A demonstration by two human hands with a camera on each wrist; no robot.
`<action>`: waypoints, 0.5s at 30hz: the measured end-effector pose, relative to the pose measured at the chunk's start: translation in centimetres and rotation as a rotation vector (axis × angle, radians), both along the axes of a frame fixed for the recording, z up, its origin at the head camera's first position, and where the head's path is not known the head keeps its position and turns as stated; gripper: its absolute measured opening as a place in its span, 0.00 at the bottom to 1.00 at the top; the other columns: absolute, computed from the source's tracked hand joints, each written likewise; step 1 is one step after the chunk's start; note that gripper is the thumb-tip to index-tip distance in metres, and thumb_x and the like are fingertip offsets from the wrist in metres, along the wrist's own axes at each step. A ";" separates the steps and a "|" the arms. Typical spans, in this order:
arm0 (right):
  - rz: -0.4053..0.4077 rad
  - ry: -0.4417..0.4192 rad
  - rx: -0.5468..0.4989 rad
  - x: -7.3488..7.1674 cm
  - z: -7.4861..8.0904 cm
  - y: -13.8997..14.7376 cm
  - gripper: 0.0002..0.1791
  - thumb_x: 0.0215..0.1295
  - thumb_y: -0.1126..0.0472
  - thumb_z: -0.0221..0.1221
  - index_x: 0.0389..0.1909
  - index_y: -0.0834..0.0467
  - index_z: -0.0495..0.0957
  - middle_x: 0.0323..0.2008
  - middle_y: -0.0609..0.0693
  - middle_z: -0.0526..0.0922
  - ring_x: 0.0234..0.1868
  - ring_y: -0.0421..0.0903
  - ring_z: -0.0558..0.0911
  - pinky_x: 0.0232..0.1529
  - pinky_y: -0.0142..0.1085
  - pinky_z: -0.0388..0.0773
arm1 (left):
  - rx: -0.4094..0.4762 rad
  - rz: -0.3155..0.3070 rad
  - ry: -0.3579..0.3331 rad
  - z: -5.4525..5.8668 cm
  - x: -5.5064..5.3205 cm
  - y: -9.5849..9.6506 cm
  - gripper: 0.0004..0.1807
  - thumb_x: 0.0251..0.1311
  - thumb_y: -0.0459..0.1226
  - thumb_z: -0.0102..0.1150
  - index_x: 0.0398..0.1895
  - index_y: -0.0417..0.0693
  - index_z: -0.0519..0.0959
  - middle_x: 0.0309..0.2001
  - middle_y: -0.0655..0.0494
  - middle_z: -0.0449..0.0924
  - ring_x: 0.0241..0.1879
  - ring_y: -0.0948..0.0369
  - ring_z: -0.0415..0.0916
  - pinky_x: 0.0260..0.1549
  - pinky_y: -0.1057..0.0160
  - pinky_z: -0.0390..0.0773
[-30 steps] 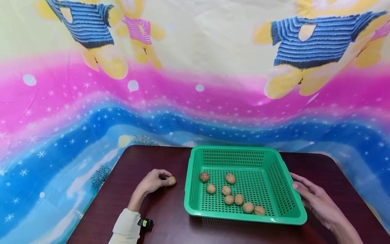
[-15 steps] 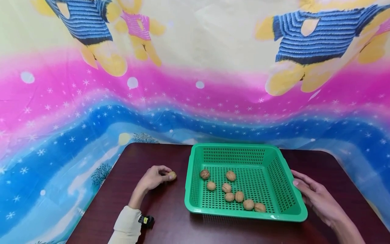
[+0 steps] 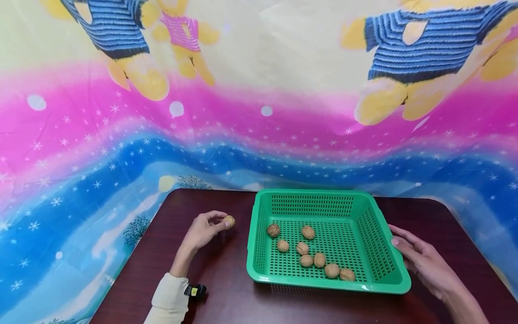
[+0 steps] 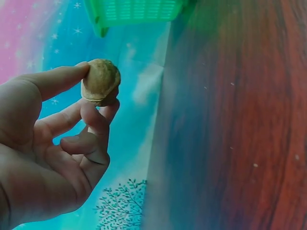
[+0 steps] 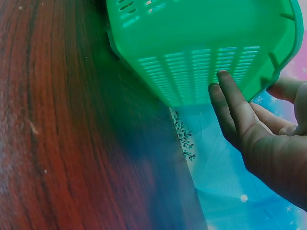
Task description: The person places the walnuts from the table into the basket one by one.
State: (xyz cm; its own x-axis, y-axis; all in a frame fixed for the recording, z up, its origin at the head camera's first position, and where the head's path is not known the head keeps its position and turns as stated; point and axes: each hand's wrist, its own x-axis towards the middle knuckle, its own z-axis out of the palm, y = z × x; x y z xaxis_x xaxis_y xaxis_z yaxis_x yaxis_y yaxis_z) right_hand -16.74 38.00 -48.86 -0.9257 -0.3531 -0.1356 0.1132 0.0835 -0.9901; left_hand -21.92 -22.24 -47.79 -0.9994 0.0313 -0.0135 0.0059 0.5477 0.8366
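Note:
My left hand [image 3: 205, 228] pinches a walnut [image 3: 229, 221] between thumb and fingertips, left of the green plastic basket [image 3: 252, 238]. In the left wrist view the walnut [image 4: 100, 81] is held clear of the table, with the other fingers loosely bent below it. Several walnuts [image 3: 308, 232] lie on the basket's slotted floor, mostly towards its left and front. My right hand [image 3: 425, 261] holds the basket's right side, thumb at the rim. In the right wrist view its fingers [image 5: 232, 98] lie against the outer wall of the basket [image 5: 201, 33].
A dark reddish-brown table [image 3: 226, 292] carries the basket. Behind it hangs a colourful cloth [image 3: 243, 135] printed with bears and snowflakes. A small black device [image 3: 196, 292] is strapped at the left wrist, by a pale sleeve [image 3: 170, 297].
The left hand has raised the walnut off the table. My right hand stays at the basket's right side. The whole scene has shifted slightly upward in the head view.

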 end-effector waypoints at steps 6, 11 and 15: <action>0.006 0.008 -0.011 0.1 -0.1 0.1 0.32 0.91 0.57 0.41 0.89 0.47 0.48 0.61 0.30 0.85 0.57 0.43 0.90 0.51 0.46 0.89 | 0.026 0.026 0.027 0.9 0.2 0.4 0.20 0.68 0.47 0.74 0.60 0.52 0.87 0.35 0.47 0.87 0.28 0.51 0.77 0.26 0.62 0.69; 0.011 0.014 -0.015 0.3 -0.2 0.2 0.32 0.91 0.57 0.41 0.89 0.47 0.48 0.61 0.29 0.85 0.57 0.42 0.90 0.52 0.45 0.89 | 0.036 0.027 0.043 1.4 0.4 0.7 0.20 0.69 0.48 0.73 0.60 0.53 0.87 0.38 0.45 0.87 0.27 0.57 0.74 0.27 0.62 0.70; 0.023 0.030 -0.028 0.1 -0.1 -0.1 0.32 0.91 0.58 0.41 0.89 0.50 0.46 0.62 0.30 0.84 0.57 0.45 0.91 0.51 0.46 0.89 | 0.037 0.033 0.057 1.9 0.6 0.9 0.22 0.69 0.50 0.73 0.61 0.53 0.87 0.47 0.49 0.88 0.30 0.58 0.77 0.31 0.62 0.74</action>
State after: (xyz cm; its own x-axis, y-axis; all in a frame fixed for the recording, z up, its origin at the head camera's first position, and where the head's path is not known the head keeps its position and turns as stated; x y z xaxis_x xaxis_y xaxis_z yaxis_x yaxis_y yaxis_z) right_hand -16.65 37.92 -48.98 -0.9209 -0.3773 -0.0975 0.0814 0.0583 -0.9950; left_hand -21.32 -21.37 -45.84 -0.9990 -0.0022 0.0440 0.0365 0.5172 0.8551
